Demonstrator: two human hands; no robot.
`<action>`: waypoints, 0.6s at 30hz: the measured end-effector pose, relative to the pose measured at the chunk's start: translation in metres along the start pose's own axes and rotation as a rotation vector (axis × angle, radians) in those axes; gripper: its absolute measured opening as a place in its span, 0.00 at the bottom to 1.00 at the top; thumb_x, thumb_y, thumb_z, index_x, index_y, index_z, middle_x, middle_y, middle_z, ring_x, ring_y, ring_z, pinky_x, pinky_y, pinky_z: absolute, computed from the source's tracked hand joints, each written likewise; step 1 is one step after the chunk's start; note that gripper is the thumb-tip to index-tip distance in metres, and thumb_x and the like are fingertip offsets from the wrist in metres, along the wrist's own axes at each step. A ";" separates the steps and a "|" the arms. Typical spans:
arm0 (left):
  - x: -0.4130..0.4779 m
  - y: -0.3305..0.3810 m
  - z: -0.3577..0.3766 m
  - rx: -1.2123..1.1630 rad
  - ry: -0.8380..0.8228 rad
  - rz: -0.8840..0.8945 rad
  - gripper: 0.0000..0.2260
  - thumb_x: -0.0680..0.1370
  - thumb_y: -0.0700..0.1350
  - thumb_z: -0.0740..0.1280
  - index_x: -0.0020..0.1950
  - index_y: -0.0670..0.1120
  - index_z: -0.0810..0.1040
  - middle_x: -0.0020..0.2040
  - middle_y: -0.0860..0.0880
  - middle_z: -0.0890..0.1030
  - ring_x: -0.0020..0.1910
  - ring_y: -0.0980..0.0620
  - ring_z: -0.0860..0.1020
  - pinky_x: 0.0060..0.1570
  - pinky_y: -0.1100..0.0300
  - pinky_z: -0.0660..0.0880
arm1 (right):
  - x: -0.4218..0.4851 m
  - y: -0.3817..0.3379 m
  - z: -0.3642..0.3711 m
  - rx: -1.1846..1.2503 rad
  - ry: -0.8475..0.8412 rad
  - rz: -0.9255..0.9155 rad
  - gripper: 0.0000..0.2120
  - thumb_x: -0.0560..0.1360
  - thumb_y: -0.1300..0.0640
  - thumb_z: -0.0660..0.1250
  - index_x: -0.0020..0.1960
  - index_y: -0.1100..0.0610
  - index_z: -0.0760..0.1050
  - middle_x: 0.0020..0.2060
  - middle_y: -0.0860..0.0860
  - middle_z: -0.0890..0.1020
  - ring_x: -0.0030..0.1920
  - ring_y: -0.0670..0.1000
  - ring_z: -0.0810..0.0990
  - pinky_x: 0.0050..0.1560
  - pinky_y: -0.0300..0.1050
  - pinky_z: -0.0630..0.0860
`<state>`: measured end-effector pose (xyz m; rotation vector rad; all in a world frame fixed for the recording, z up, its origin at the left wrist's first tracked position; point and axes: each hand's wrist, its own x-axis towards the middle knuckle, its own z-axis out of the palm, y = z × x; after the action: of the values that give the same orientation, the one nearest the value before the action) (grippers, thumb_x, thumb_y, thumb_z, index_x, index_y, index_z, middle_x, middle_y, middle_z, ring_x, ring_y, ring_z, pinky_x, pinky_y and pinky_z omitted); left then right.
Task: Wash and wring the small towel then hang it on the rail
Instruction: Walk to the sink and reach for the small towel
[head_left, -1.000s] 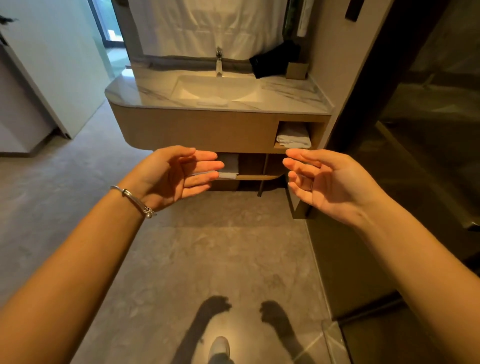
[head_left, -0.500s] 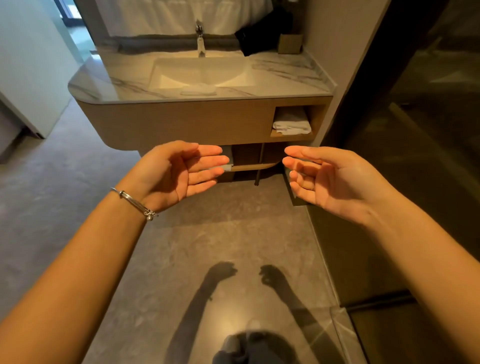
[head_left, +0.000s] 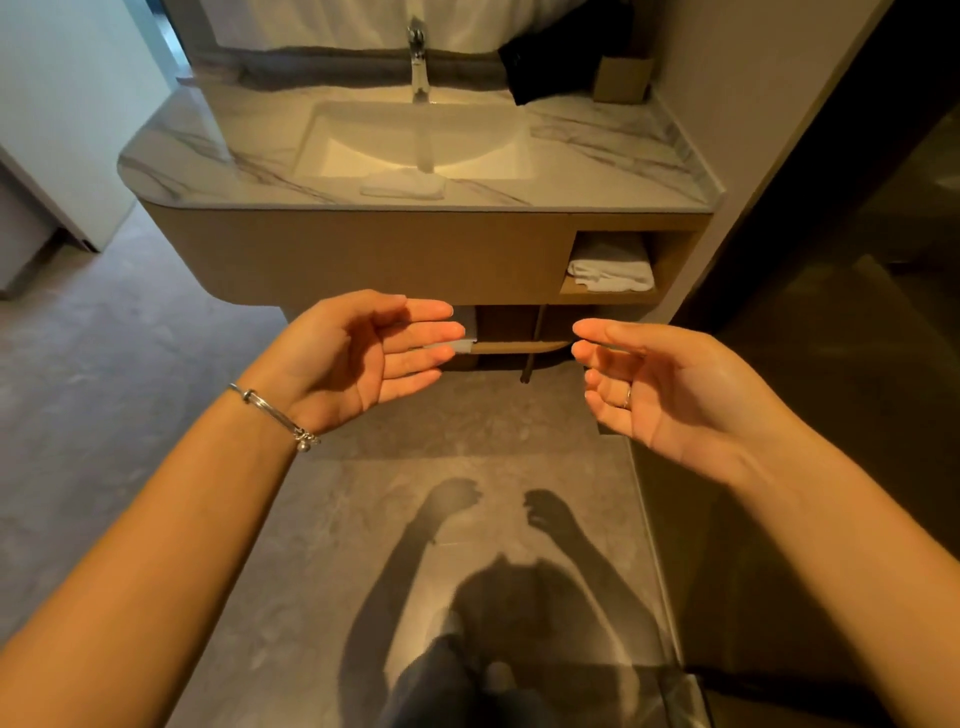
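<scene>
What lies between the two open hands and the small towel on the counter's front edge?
In the head view, only the vanity's wooden front panel separates the left hand and right hand from the small towel; nothing is held.

A white small towel (head_left: 402, 185) lies on a pale marble countertop (head_left: 597, 156) streaked with grey veins. The basin (head_left: 421, 137) is cream-white, the faucet (head_left: 418, 67) silver. Below, the cabinet front (head_left: 363, 254) is plain tan — a wood tone — and its open shelf holds a folded white towel (head_left: 610, 270). The floor (head_left: 130, 364) is mottled grey. A silver bracelet (head_left: 275, 415) circles the left wrist. At the counter's back stand a black cloth (head_left: 545, 67) and a brown box (head_left: 621, 80).
</scene>
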<state>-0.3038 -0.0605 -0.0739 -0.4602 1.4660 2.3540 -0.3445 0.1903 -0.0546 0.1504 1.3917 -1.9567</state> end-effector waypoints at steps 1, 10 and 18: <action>0.008 0.004 -0.003 -0.002 0.013 -0.001 0.17 0.78 0.45 0.54 0.47 0.44 0.83 0.39 0.47 0.87 0.36 0.54 0.85 0.41 0.59 0.81 | 0.010 -0.004 0.001 0.004 -0.005 0.004 0.16 0.64 0.56 0.69 0.51 0.58 0.81 0.34 0.50 0.84 0.32 0.45 0.81 0.33 0.38 0.79; 0.085 0.050 -0.041 -0.100 0.036 -0.009 0.15 0.74 0.44 0.59 0.36 0.44 0.85 0.29 0.50 0.81 0.28 0.55 0.81 0.39 0.58 0.81 | 0.105 -0.039 0.011 0.081 0.041 -0.023 0.06 0.68 0.59 0.66 0.43 0.57 0.80 0.30 0.50 0.80 0.28 0.45 0.75 0.26 0.33 0.73; 0.168 0.097 -0.055 -0.160 0.054 0.041 0.13 0.76 0.43 0.57 0.37 0.45 0.80 0.27 0.51 0.75 0.26 0.56 0.76 0.37 0.61 0.80 | 0.182 -0.087 0.001 -0.002 -0.010 -0.071 0.02 0.67 0.56 0.65 0.38 0.55 0.74 0.27 0.47 0.76 0.26 0.43 0.71 0.26 0.33 0.70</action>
<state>-0.4915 -0.1325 -0.0929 -0.5434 1.3274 2.5214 -0.5308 0.1155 -0.0731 0.0914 1.4100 -2.0112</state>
